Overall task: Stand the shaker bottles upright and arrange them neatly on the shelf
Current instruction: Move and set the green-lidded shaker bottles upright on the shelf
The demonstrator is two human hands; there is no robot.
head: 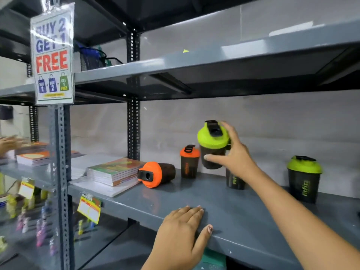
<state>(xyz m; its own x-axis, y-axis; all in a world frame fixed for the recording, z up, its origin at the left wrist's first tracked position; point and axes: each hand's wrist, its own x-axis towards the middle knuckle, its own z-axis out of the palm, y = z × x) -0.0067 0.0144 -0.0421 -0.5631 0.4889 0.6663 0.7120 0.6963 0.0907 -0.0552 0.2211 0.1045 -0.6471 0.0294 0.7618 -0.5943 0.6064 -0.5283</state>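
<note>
On the far left hangs a "buy 2 get 1 free" sign [53,55]. Lower down, stacks of notebooks [115,171] lie on the grey shelf [243,221].

Just right of the notebooks is an orange-lid shaker bottle on its side [156,174]. It lies flat. Its long way runs left to right, with the lid pointing left and near, and the dark bottom pointing right. Next to it, a little farther back, a small orange-lid shaker bottle [189,161] stands up straight.

The left hand [185,232] rests flat on the near edge of the shelf. Its fingers are spread a bit and it holds nothing.

The right hand [234,152] reaches in from the right and wraps around a green-lid shaker bottle [213,145]. The thumb is on the front of the dark cup and the fingers go around the back. The bottle is up in the air above the shelf, leaning a little. Right under the hand, another dark shaker bottle [234,182] stands on the shelf, half hidden by the wrist. Far to the right, one more green-lid shaker bottle [303,179] stands up straight.

I think the held bottle has to be set down next. The lying bottle is to the left of both hands. The left hand is free and looks nearer to it, so it could tip it up by the lid end.
</note>
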